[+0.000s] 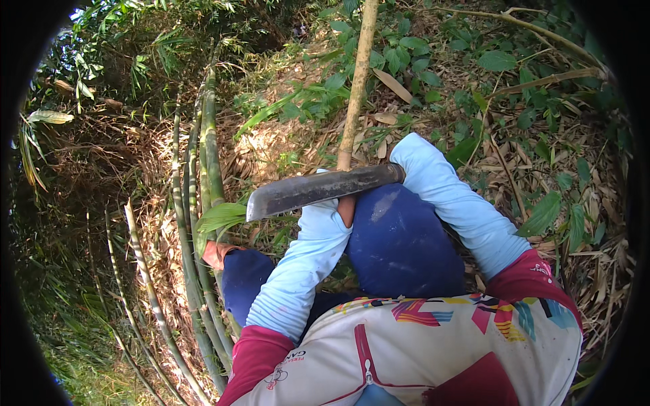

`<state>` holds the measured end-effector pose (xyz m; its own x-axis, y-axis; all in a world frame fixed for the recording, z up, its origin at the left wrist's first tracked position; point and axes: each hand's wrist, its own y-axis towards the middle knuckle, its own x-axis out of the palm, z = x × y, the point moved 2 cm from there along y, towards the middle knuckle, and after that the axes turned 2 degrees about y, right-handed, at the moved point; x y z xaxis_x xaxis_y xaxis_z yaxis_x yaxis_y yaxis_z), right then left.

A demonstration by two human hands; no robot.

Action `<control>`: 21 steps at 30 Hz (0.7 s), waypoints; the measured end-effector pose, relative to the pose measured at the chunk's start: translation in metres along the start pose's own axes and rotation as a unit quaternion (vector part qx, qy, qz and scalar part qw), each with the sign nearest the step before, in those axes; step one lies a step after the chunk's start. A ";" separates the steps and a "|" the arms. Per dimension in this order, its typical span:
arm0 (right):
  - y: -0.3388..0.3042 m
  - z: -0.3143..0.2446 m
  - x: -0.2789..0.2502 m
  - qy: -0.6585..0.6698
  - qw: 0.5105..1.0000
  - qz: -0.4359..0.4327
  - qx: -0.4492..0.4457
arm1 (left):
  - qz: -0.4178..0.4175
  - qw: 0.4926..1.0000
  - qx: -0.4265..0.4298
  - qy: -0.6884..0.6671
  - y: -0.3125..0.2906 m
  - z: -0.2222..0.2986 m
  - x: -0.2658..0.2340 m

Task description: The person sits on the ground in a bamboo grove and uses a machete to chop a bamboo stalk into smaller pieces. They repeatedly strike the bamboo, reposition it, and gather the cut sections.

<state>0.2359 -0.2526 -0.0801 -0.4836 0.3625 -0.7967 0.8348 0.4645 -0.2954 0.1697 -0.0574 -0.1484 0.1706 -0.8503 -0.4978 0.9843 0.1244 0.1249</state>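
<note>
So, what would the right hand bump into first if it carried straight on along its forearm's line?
Probably the long pole, ahead and to the left of the sleeve-covered right hand, though depth is hard to judge here.

You are outdoors in a bamboo grove: green stems (213, 145) line the left side of the ground (267, 145), dry leaves (393, 86) litter its surface, and broad-leaved plants (497, 61) occupy its far right corner.

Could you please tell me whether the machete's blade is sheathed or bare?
Bare: the machete shows its dark metal from tip to near the right sleeve, with nothing covering it.
</note>
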 end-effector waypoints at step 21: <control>0.012 -0.013 0.000 -0.052 0.995 0.015 -0.079 | -0.113 0.918 -0.249 -0.288 0.001 0.028 -0.026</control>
<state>0.2423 -0.2368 -0.0766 -0.4221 0.2963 -0.8568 0.7926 0.5793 -0.1901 0.1650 -0.0502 -0.1111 0.0491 -0.9946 0.0912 0.9141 0.0080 -0.4054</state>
